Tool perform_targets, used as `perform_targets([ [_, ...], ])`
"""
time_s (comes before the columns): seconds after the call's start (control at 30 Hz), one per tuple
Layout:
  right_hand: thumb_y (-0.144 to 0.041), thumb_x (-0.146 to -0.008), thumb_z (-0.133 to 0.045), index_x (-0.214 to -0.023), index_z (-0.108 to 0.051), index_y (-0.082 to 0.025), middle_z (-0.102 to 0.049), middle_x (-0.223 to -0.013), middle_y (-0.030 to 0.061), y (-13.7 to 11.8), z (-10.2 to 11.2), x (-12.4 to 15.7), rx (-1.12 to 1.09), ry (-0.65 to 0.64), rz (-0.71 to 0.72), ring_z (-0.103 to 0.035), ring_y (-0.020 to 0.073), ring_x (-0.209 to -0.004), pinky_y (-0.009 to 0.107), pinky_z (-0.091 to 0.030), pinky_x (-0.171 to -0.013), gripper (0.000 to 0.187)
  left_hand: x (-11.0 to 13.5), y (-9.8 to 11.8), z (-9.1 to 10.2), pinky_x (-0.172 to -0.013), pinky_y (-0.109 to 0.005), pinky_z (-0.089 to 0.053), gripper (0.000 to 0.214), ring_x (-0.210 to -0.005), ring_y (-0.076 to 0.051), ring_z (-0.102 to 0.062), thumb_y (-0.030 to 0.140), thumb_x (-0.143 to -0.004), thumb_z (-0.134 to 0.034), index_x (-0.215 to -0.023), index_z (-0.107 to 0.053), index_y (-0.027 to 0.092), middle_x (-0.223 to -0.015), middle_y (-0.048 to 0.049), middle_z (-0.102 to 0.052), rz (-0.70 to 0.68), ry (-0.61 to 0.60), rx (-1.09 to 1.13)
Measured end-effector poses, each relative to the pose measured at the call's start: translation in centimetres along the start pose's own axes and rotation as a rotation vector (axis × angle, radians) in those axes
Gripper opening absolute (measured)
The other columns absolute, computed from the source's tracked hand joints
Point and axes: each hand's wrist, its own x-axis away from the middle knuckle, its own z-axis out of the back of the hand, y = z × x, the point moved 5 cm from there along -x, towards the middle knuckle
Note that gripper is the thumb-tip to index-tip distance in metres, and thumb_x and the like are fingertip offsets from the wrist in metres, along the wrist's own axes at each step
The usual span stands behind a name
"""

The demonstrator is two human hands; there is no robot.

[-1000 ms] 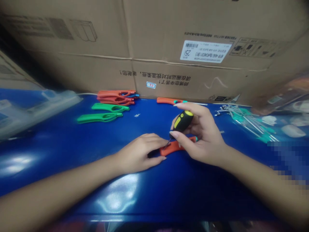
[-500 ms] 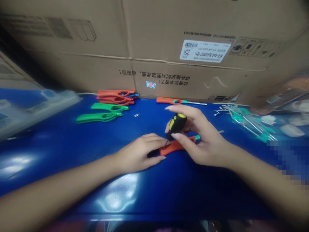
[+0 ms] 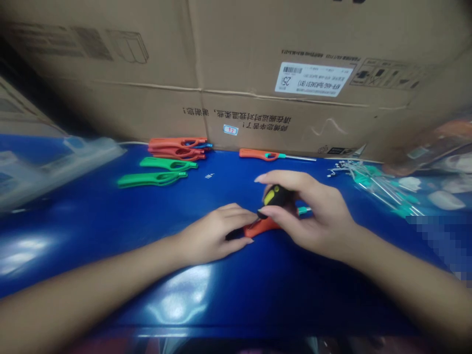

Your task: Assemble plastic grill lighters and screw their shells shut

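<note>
My right hand (image 3: pixel 313 211) is wrapped round a short black and yellow screwdriver (image 3: pixel 276 195), its tip down on an orange plastic lighter body (image 3: pixel 262 226) lying on the blue table (image 3: pixel 110 221). My left hand (image 3: pixel 214 233) lies on the left end of that orange body, fingers curled over it and pressing it to the table. A teal tip pokes out past my right hand at the body's right end.
Two green (image 3: pixel 153 178) and several orange lighter bodies (image 3: pixel 177 146) lie at the back left, another orange one (image 3: pixel 261 155) by the big cardboard box (image 3: pixel 236 73). Metal rods and teal parts (image 3: pixel 372 182) sit at right, a clear plastic tray (image 3: pixel 55 162) at left.
My right hand has tipped the screwdriver lower and closer to the orange body; the handle now shows less. My left hand has stayed put.
</note>
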Motion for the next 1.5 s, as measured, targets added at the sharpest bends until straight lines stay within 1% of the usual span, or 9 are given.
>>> perform_targets([
  [0.1,-0.04,-0.092,-0.069,-0.12,-0.058,-0.024,-0.075,-0.094,0.0024,-0.5,0.5,0.2,0.221,0.084,0.122,-0.07,0.0151,-0.071,0.025,-0.056,-0.064,0.034,0.0,0.1,0.0,-0.091,-0.034,-0.05,0.022,-0.099,-0.019,-0.063,0.023,-0.096,-0.063,-0.118,-0.065,0.019,-0.109,-0.0065,-0.07,-0.003,0.001,0.022],
  [0.27,-0.025,-0.104,-0.04,-0.147,-0.04,-0.016,-0.072,-0.118,0.0096,-0.5,0.2,-0.3,0.015,-0.101,0.038,-0.072,0.0147,-0.089,0.025,-0.058,-0.073,0.043,0.0,-0.1,-0.1,-0.09,-0.035,-0.05,0.028,-0.1,-0.021,-0.062,0.025,-0.095,-0.064,-0.122,-0.064,0.018,-0.11,-0.0085,-0.071,0.024,-0.007,0.011],
  [0.5,-0.042,-0.092,-0.069,-0.098,-0.067,-0.019,-0.074,-0.073,0.0022,-1.0,1.6,-0.6,0.294,0.011,0.157,-0.071,0.0154,-0.066,0.024,-0.053,-0.06,0.024,-0.1,-0.1,-0.1,-0.097,-0.036,-0.049,0.029,-0.106,-0.02,-0.062,0.023,-0.096,-0.063,-0.125,-0.063,0.02,-0.121,-0.0074,-0.07,0.003,-0.014,0.046],
  [0.67,-0.022,-0.104,-0.035,-0.135,-0.054,-0.014,-0.07,-0.126,0.0118,-1.0,1.4,-1.0,0.02,-0.15,0.08,-0.068,0.0182,-0.113,0.029,-0.057,-0.089,0.037,0.0,-0.1,-0.1,-0.094,-0.036,-0.05,0.032,-0.104,-0.021,-0.063,0.026,-0.097,-0.063,-0.127,-0.062,0.018,-0.114,-0.0092,-0.071,0.018,-0.008,0.013],
  [0.9,-0.036,-0.095,-0.062,-0.105,-0.069,-0.018,-0.071,-0.067,-0.0002,-0.8,1.7,-0.5,0.372,0.06,0.146,-0.063,0.0135,-0.053,0.027,-0.049,-0.055,0.021,0.0,-0.1,-0.1,-0.098,-0.038,-0.049,0.035,-0.106,-0.021,-0.064,0.025,-0.096,-0.063,-0.13,-0.061,0.019,-0.121,-0.0095,-0.071,0.005,-0.009,0.022],
  [1.07,-0.018,-0.102,-0.034,-0.139,-0.053,-0.011,-0.073,-0.115,0.0116,-0.7,1.6,-0.9,0.092,-0.077,0.079,-0.071,0.0172,-0.1,0.028,-0.055,-0.079,0.042,0.0,-0.2,-0.1,-0.092,-0.037,-0.051,0.032,-0.105,-0.022,-0.064,0.026,-0.095,-0.064,-0.126,-0.062,0.017,-0.114,-0.0103,-0.071,0.023,-0.001,0.023],
  [1.17,-0.026,-0.102,-0.045,-0.137,-0.055,-0.018,-0.076,-0.103,0.0055,-0.6,1.3,-0.9,0.057,-0.119,0.041,-0.072,0.0139,-0.084,0.024,-0.055,-0.074,0.037,0.0,-0.1,-0.1,-0.091,-0.035,-0.05,0.028,-0.101,-0.021,-0.064,0.025,-0.096,-0.063,-0.123,-0.064,0.017,-0.11,-0.0088,-0.072,0.01,-0.003,0.007],
  [1.3,-0.038,-0.095,-0.064,-0.119,-0.067,-0.018,-0.075,-0.075,0.0006,-0.7,1.8,-0.5,0.396,0.025,0.123,-0.068,0.0139,-0.06,0.025,-0.051,-0.06,0.032,-0.1,0.0,-0.1,-0.094,-0.036,-0.049,0.029,-0.102,-0.021,-0.063,0.026,-0.096,-0.063,-0.124,-0.063,0.018,-0.111,-0.009,-0.072,-0.002,-0.003,0.01],
  [1.5,-0.024,-0.103,-0.038,-0.147,-0.046,-0.017,-0.075,-0.116,0.0074,-0.5,1.2,-0.6,0.067,-0.082,0.038,-0.073,0.0148,-0.092,0.025,-0.057,-0.076,0.045,-0.1,-0.1,-0.1,-0.089,-0.036,-0.051,0.028,-0.098,-0.021,-0.063,0.027,-0.097,-0.062,-0.122,-0.064,0.017,-0.107,-0.0092,-0.071,0.014,0.001,0.009],
])
